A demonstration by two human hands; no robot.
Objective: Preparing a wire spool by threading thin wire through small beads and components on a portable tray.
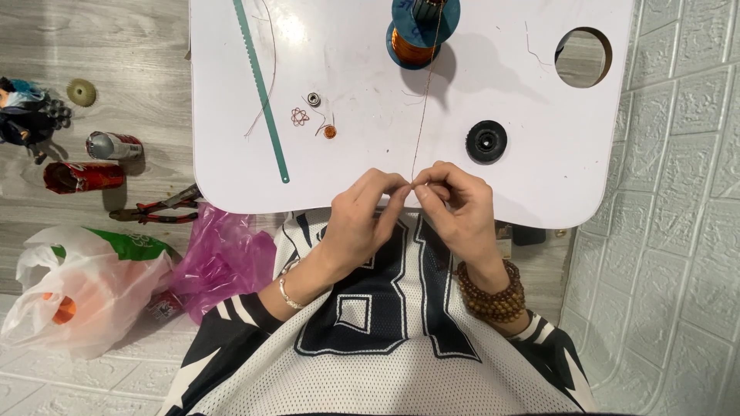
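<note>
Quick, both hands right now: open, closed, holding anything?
Left hand: closed, fingers pinching the thin copper wire.
Right hand: closed, fingers pinching the same wire's end.

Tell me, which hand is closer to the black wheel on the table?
The right hand. It sits just below and a little left of the black wheel, pinching the thin wire. The left hand is farther off, on the other side of the wire.

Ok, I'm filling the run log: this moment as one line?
left hand: pinching copper wire | right hand: pinching same wire | wire runs to spool | on white table
</note>
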